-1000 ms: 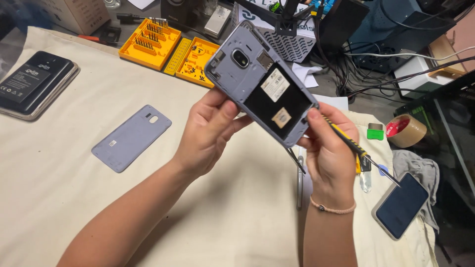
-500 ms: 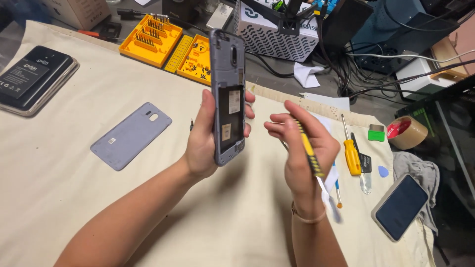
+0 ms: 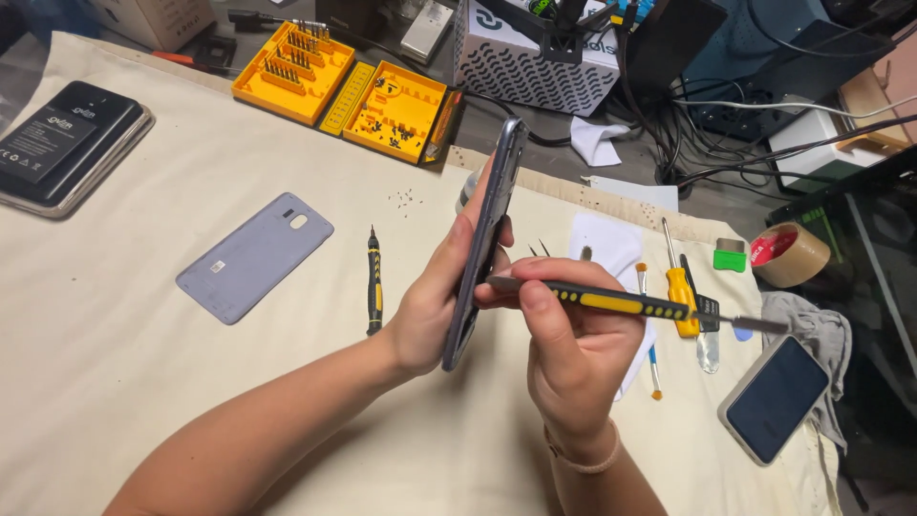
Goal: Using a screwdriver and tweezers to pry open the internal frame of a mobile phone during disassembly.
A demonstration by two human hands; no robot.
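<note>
Phone [image 3: 485,250] edge-on — pry tool [image 3: 611,303] alongside

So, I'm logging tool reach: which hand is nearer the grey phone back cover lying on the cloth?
Left. The left hand is just right of the grey phone back cover; the right hand is farther right.

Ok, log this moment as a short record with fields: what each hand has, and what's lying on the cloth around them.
left hand: holds a grey phone on edge, upright
right hand: grips a black and yellow pry tool, its tip at the phone's edge
back cover: grey, flat on the cloth, left of the hands
small screwdriver: lying beside the cover
bit case: yellow, open, at the far edge
tape roll: far right
</note>
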